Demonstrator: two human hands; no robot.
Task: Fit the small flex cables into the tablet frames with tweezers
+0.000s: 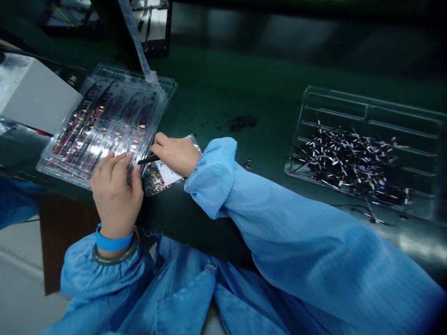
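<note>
The left hand (115, 193) lies curled on the near edge of a stack of clear trays (108, 121) loaded with dark flex parts, its fingertips pressing the plastic. At about three o'clock from it, the right hand (176, 153) pinches a thin black tool (148, 160), tip pointing toward nine o'clock, above a small board (159, 174) on the green bench (223, 93). Farther toward three o'clock sits another tray (370, 116) holding loose black-and-white strips (349, 160).
</note>
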